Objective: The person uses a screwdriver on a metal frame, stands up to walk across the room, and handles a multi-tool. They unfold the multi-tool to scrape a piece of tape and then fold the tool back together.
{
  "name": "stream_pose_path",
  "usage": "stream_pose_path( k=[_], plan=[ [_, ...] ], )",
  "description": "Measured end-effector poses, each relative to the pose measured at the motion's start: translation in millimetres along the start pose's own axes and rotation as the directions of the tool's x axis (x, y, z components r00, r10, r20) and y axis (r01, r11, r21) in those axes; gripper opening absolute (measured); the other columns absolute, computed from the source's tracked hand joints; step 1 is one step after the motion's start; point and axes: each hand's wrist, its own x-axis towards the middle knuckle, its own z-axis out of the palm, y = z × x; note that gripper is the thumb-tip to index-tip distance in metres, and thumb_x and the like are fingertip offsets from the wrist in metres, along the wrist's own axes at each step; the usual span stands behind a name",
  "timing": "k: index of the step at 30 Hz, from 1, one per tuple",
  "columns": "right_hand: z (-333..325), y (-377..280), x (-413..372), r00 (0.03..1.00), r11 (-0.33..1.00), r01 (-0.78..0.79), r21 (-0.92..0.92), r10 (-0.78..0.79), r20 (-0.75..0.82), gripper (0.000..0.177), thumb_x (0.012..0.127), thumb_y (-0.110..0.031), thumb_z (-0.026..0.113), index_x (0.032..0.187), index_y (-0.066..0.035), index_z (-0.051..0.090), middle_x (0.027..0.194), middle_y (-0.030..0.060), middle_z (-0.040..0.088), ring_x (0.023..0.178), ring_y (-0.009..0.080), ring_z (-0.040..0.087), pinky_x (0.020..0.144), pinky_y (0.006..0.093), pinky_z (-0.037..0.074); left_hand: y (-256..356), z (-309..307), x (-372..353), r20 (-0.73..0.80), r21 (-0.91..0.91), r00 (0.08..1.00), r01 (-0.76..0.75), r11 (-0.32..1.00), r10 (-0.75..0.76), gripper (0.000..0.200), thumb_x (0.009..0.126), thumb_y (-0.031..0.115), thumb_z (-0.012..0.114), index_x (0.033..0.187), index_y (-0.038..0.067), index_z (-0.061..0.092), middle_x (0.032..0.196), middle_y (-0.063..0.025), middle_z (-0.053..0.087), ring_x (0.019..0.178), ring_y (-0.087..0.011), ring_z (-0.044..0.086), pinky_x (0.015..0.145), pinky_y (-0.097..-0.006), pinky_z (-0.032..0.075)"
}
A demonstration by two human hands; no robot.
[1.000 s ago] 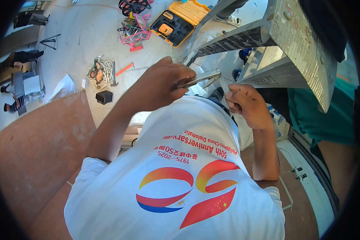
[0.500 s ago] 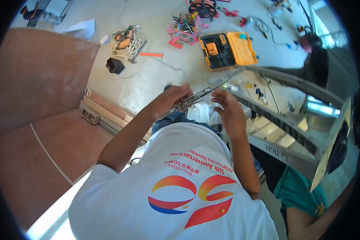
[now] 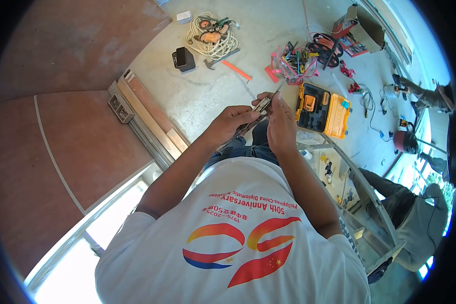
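Note:
A narrow metal tool point(image 3: 261, 106), seemingly a riveter with a thin rod sticking out of its tip, is held between both hands in front of the waist. My left hand point(image 3: 233, 121) is wrapped round its handles. Fingers of my right hand point(image 3: 281, 121) close round the tip end, near the thin rod. The two hands are close together, and the lower part of the tool is partly hidden by my left hand.
Ahead on the floor lie coiled cable point(image 3: 213, 43), a hammer point(image 3: 222, 59), a pink basket of tools point(image 3: 296, 63) and a yellow case point(image 3: 338, 119). A metal ladder point(image 3: 372, 190) stands at right, beside another person point(image 3: 423, 223). Brown panels point(image 3: 86, 137) are at left.
My right hand has moved in from beside the tool and closed on its tip end. The view has turned, so the case, basket and ladder appear shifted; more of the co-worker at right shows.

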Motion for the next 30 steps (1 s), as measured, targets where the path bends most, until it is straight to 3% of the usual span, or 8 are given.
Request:
stream_pose_path(
  k=[5, 9, 13, 17, 21, 27, 28, 30],
  plan=[
    [22, -25, 76, 0.968, 0.95, 0.251, -0.184, -0.243, 0.067, 0.039, 0.11, -0.034, 0.043, 0.105, 0.0, 0.063, 0.098, 0.0084, 0.068, 0.096, 0.0145, 0.063, 0.09, 0.0301, 0.048, 45, -28, 30, -0.027, -0.014, 0.999, -0.022, 1.0, 0.021, 0.034, 0.101, 0.035, 0.059, 0.083, 0.007, 0.063, 0.069, 0.0026, 0.054, 0.059, -0.0049, 0.046, 0.056, -0.0217, 0.036],
    [22, -45, 144, 0.972, 0.965, 0.234, -0.12, -0.229, 0.052, 0.037, 0.109, -0.032, 0.047, 0.098, 0.0, 0.061, 0.093, 0.0068, 0.066, 0.099, 0.0145, 0.064, 0.09, 0.0306, 0.048, 79, -45, 77, -0.034, -0.111, 0.999, -0.031, 0.993, 0.028, 0.034, 0.101, 0.036, 0.061, 0.08, 0.009, 0.062, 0.068, 0.0049, 0.053, 0.059, -0.0045, 0.045, 0.057, -0.0221, 0.036],
    [21, -77, 211, 0.966, 0.988, 0.142, -0.055, -0.151, -0.212, 0.036, 0.108, -0.03, 0.05, 0.095, 0.0, 0.063, 0.087, 0.0047, 0.065, 0.093, 0.0133, 0.062, 0.089, 0.031, 0.046, 108, -59, 149, -0.04, -0.076, 0.995, -0.097, 0.992, 0.094, 0.035, 0.101, 0.038, 0.06, 0.081, 0.009, 0.061, 0.069, 0.0043, 0.053, 0.058, -0.0039, 0.045, 0.055, -0.0206, 0.036],
    [-23, -111, 296, 0.951, 0.958, 0.166, -0.232, -0.218, -0.219, 0.04, 0.108, -0.034, 0.049, 0.093, 0.0, 0.066, 0.082, 0.0021, 0.063, 0.083, 0.0115, 0.054, 0.085, 0.0285, 0.043, 145, -57, 239, -0.054, -0.12, 0.995, -0.084, 0.989, 0.078, 0.038, 0.1, 0.041, 0.061, 0.081, 0.008, 0.058, 0.069, 0.0029, 0.054, 0.055, -0.0028, 0.047, 0.052, -0.0186, 0.037],
    [-47, -162, 377, 0.942, 0.973, 0.117, -0.198, -0.172, -0.287, 0.044, 0.108, -0.038, 0.046, 0.097, -0.001, 0.068, 0.091, 0.003, 0.064, 0.089, 0.0124, 0.053, 0.086, 0.0292, 0.042, 193, -36, 323, -0.076, -0.255, 0.996, -0.058, 0.965, 0.04, 0.038, 0.101, 0.041, 0.06, 0.084, 0.007, 0.058, 0.069, 0.0025, 0.054, 0.054, -0.0025, 0.048, 0.049, -0.0176, 0.037],
    [-80, -263, 484, 0.96, 0.901, 0.221, -0.375, -0.133, 0.246, 0.049, 0.109, -0.04, 0.041, 0.111, 0.002, 0.065, 0.102, 0.0071, 0.068, 0.093, 0.0152, 0.056, 0.088, 0.0333, 0.045, 265, -57, 430, -0.166, -0.38, 0.969, -0.236, 0.894, 0.185, 0.039, 0.103, 0.041, 0.054, 0.087, 0.007, 0.061, 0.064, 0.0001, 0.054, 0.057, -0.0053, 0.048, 0.054, -0.0204, 0.038],
    [-86, -270, 500, 0.941, 0.836, 0.259, -0.484, -0.106, 0.32, 0.044, 0.108, -0.037, 0.044, 0.108, 0.003, 0.063, 0.098, 0.0117, 0.067, 0.09, 0.0222, 0.06, 0.084, 0.0361, 0.047, 290, -64, 435, -0.146, -0.38, 0.984, -0.15, 0.913, 0.101, 0.042, 0.104, 0.042, 0.052, 0.093, 0.003, 0.064, 0.062, -0.0009, 0.054, 0.058, -0.0072, 0.049, 0.059, -0.0217, 0.041],
    [-96, -285, 531, 0.846, 0.65, 0.472, -0.596, -0.142, 0.514, 0.041, 0.107, -0.035, 0.046, 0.105, 0.002, 0.063, 0.094, 0.0161, 0.066, 0.086, 0.0285, 0.061, 0.08, 0.0377, 0.048, 331, -75, 470, -0.083, -0.348, 0.982, -0.19, 0.918, 0.171, 0.048, 0.105, 0.045, 0.048, 0.099, 0.001, 0.065, 0.061, -0.0011, 0.053, 0.058, -0.0084, 0.05, 0.064, -0.0232, 0.042]
  ],
)
